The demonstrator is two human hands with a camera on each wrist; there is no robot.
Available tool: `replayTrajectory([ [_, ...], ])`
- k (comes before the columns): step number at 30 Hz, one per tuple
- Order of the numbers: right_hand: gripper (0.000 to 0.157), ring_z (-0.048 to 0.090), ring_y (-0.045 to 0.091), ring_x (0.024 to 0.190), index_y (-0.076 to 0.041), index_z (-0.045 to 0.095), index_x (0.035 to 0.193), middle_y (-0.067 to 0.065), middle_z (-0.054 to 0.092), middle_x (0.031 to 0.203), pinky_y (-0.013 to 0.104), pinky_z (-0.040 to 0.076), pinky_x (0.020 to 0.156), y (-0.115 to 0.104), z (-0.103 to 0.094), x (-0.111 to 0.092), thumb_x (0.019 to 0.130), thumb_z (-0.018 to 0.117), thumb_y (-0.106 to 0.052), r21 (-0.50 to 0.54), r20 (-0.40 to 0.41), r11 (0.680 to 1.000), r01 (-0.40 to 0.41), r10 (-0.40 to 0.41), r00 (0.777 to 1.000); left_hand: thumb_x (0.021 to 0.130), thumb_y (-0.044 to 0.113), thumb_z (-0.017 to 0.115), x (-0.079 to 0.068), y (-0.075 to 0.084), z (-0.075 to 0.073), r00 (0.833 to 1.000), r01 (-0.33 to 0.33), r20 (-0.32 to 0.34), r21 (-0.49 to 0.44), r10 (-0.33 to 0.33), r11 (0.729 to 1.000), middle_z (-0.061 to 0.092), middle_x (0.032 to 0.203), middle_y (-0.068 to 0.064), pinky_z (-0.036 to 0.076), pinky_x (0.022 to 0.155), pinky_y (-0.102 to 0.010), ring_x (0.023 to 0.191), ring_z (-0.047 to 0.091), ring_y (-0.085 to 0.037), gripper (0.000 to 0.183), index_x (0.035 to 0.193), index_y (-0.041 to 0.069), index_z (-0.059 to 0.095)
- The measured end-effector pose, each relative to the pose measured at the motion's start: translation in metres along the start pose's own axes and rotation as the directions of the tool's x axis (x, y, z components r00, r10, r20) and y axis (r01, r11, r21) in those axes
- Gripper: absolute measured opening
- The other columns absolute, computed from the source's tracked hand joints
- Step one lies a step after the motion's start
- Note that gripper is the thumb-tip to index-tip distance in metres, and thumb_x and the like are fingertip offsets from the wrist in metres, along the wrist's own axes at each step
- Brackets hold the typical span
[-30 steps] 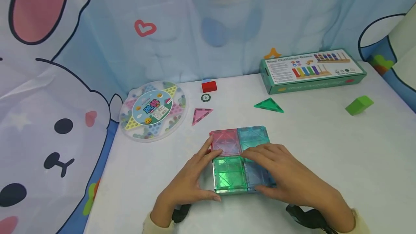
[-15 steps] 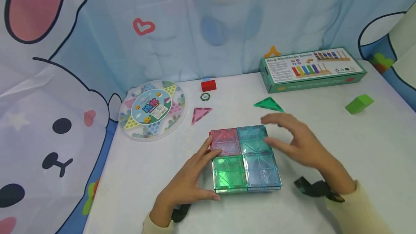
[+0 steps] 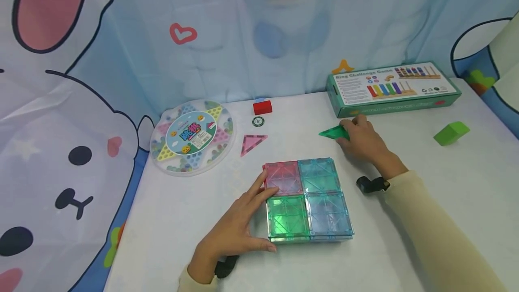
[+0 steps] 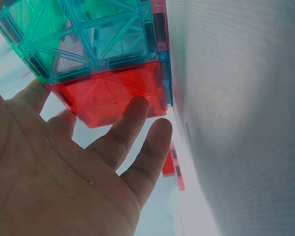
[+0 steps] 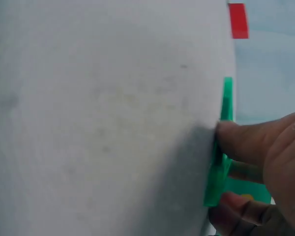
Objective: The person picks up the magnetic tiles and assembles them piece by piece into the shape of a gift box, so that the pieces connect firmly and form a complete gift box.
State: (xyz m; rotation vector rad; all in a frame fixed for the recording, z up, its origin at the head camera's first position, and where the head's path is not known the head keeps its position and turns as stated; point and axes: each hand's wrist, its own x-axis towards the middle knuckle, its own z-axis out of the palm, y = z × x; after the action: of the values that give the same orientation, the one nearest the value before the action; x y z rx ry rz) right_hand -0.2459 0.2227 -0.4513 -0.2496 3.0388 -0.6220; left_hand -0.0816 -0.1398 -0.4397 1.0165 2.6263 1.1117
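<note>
A box-like block of see-through magnetic tiles [image 3: 323, 175] sits at the front middle of the table, its top showing pink, teal, green and blue squares. My left hand [image 3: 237, 222] rests at its left side, fingers long and spread, two fingertips over the pink corner. In the left wrist view those fingers reach along a red tile [image 4: 110, 96] of the block. Farther back, my right hand [image 3: 362, 142] pinches a green triangle tile [image 3: 333, 132] between thumb and fingers. The right wrist view shows that tile edge-on, close to the white tabletop, partly behind the thumb.
A pink triangle tile [image 3: 253, 143] lies behind the block, with a round chip [image 3: 258, 121] and red brick [image 3: 262, 107] beyond. A round board game [image 3: 190, 138] lies left. At the back right are a Ring Challenge box [image 3: 393, 87] and a green wooden block [image 3: 451, 133].
My right hand has left the tile block, moved back and right, and taken hold of the green triangle tile. The left hand has stayed at the block's left side.
</note>
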Motion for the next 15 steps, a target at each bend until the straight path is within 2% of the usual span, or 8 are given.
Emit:
replayTrajectory([
  [3,0.054,0.044,0.039,0.099,-0.005,0.039,0.13,0.026,0.043,0.117,0.056,0.043,0.083,0.002,-0.002,-0.005,0.086,0.068,-0.016,0.095,0.001,0.995,-0.027,0.027,1.0,0.056,0.053,0.086,0.0,0.0,0.0,1.0,0.014,0.004,0.004,-0.014,1.0,-0.003,0.159,0.004,0.03,0.106,-0.054,0.142,0.018,-0.008,0.116,0.15,0.033,0.021],
  [5,0.05,0.048,0.036,0.092,-0.006,0.041,0.124,0.023,0.051,0.108,0.053,0.045,0.08,0.002,-0.003,-0.013,0.084,0.07,-0.014,0.136,-0.018,0.99,-0.025,0.027,0.999,0.056,0.054,0.086,0.0,0.0,0.001,1.0,0.028,0.011,0.001,-0.029,1.0,-0.004,0.159,0.005,0.029,0.106,-0.054,0.142,0.016,-0.007,0.116,0.15,0.035,0.02],
  [8,0.04,0.054,0.029,0.083,-0.005,0.049,0.117,0.017,0.06,0.096,0.046,0.046,0.074,-0.007,-0.008,-0.036,0.083,0.071,-0.011,0.18,-0.126,0.983,0.022,0.001,0.992,0.056,0.056,0.084,0.0,0.0,0.002,0.999,0.032,0.019,0.001,-0.032,0.999,-0.004,0.159,0.005,0.029,0.107,-0.054,0.142,0.014,-0.007,0.116,0.15,0.035,0.019],
  [10,0.03,0.054,0.023,0.08,-0.006,0.057,0.109,0.011,0.063,0.09,0.039,0.043,0.071,-0.018,-0.016,-0.056,0.083,0.071,-0.01,0.212,-0.236,0.973,0.096,-0.044,0.971,0.056,0.056,0.084,0.0,0.0,0.002,1.0,0.024,0.016,0.003,-0.024,1.0,-0.004,0.159,0.005,0.029,0.107,-0.054,0.142,0.014,-0.007,0.115,0.15,0.034,0.02],
  [12,0.024,0.054,0.015,0.078,-0.009,0.061,0.103,0.003,0.065,0.087,0.034,0.042,0.07,-0.033,-0.025,-0.078,0.082,0.073,-0.008,0.236,-0.329,0.95,0.205,-0.12,0.936,0.056,0.055,0.085,0.0,0.001,0.001,1.0,0.017,0.011,0.003,-0.017,1.0,-0.004,0.159,0.004,0.029,0.107,-0.054,0.143,0.014,-0.008,0.116,0.15,0.034,0.02],
  [15,0.026,0.051,0.006,0.079,-0.017,0.064,0.097,-0.008,0.063,0.088,0.024,0.041,0.07,-0.054,-0.034,-0.107,0.078,0.076,-0.004,0.258,-0.378,0.884,0.391,-0.28,0.882,0.056,0.053,0.086,0.0,0.002,0.001,1.0,0.014,0.006,0.0,-0.014,1.0,-0.003,0.159,0.004,0.029,0.107,-0.054,0.144,0.011,-0.01,0.115,0.149,0.033,0.021],
])
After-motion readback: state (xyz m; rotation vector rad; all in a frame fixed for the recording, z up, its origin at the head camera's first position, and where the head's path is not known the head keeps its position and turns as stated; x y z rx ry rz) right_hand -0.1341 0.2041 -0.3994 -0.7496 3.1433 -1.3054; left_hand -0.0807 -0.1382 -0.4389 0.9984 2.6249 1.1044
